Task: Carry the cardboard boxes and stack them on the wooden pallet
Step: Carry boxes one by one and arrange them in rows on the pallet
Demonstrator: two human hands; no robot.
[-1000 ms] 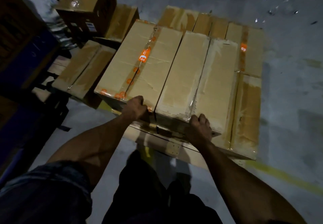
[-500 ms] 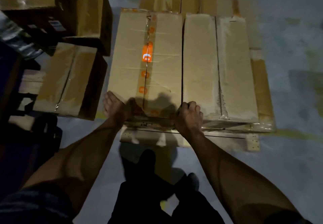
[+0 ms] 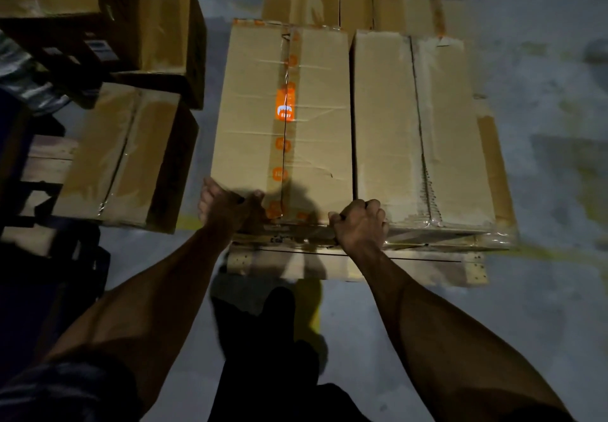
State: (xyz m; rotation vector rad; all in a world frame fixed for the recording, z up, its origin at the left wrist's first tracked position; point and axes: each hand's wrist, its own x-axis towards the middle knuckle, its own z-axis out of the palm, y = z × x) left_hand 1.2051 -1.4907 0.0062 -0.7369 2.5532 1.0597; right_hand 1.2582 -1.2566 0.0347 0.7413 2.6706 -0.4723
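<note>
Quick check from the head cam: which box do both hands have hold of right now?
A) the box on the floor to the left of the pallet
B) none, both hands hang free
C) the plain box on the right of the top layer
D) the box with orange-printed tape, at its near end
D: the left hand and right hand both grip the near end of the box with orange-printed tape, which lies beside the plain box on the stack.

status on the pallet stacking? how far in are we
Done: a lower layer of boxes lies on the wooden pallet, and a plain box sits on top of it. In hand: the left hand and right hand are at the near corners of the orange-taped box, set beside the plain one. Left: at least three boxes wait off the pallet at left.
</note>
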